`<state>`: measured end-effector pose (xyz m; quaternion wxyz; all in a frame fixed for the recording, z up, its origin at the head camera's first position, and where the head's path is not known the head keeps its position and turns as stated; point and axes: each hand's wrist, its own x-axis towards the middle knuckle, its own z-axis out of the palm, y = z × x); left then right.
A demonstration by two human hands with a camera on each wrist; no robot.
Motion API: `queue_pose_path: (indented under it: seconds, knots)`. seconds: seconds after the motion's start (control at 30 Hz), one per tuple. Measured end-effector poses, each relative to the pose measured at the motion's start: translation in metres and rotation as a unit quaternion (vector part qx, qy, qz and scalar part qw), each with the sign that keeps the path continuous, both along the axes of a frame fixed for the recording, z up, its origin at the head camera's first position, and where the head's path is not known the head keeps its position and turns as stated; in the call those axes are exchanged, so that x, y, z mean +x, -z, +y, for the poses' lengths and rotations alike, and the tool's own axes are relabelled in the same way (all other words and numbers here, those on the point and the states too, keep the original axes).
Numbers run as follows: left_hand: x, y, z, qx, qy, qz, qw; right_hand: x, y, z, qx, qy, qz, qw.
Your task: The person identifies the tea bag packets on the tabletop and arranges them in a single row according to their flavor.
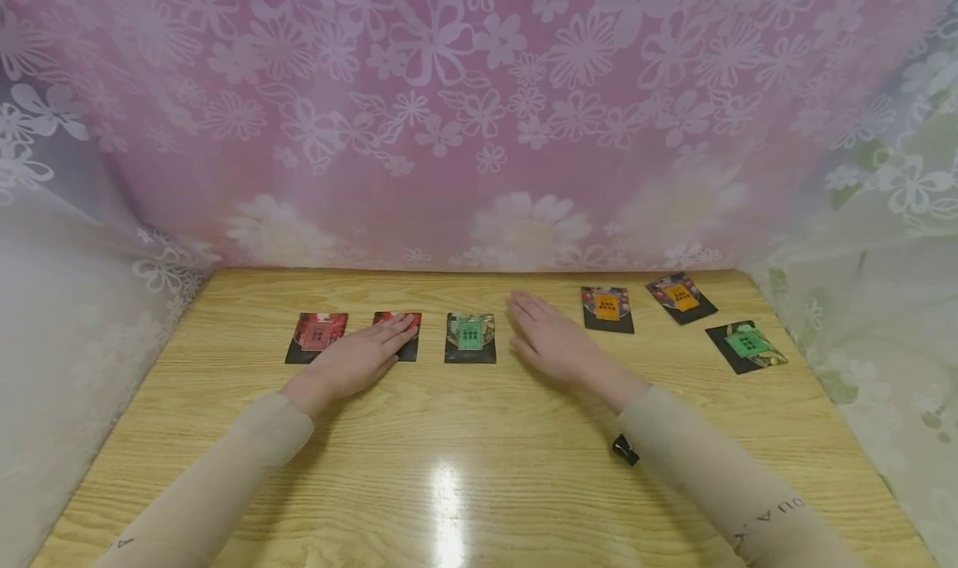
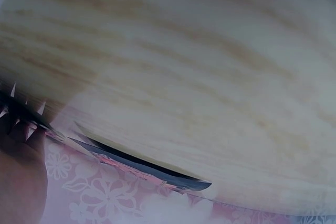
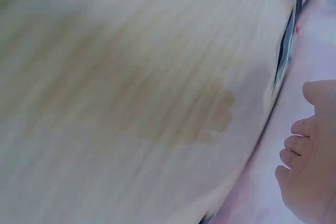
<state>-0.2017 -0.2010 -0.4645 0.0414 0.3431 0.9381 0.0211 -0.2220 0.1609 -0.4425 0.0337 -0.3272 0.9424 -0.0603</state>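
My left hand [image 1: 359,356] lies palm down with straight fingers over a black and red packet [image 1: 409,350], covering much of it. Part of that hand [image 2: 21,177] and a dark packet edge show in the left wrist view. To its left is another red-labelled packet [image 1: 318,333]. A green-labelled packet [image 1: 470,335] lies flat between my hands. Right of it, my right hand [image 1: 554,343] is stretched out palm down, holding nothing. In the right wrist view that hand [image 3: 310,166] appears at the right edge; whether it touches the table cannot be told.
Toward the right, two orange-labelled packets [image 1: 607,308] and a tilted green-labelled packet [image 1: 747,345] lie on the wooden table [image 1: 359,485]. A floral curtain [image 1: 449,135] hangs along the back edge. A small black clip-like object [image 1: 624,450] is by the right sleeve.
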Motion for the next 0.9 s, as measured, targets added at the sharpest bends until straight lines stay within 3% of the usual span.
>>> queue_pose_path:
  seconds: [0.37, 0.6, 0.9]
  knots:
    - [0.001, 0.0, -0.001, 0.005, 0.0, -0.001, 1.0, 0.003, -0.006, 0.106, -0.003, 0.096, 0.019, 0.9952]
    - [0.001, 0.002, 0.0, 0.004, 0.0, -0.001, 1.0, 0.008, -0.011, 0.168, 0.031, 0.147, -0.005, 0.9886]
    - [0.0, 0.002, 0.0, 0.005, 0.001, -0.003, 1.0, 0.021, 0.001, 0.229, 0.019, 0.213, -0.025, 0.9765]
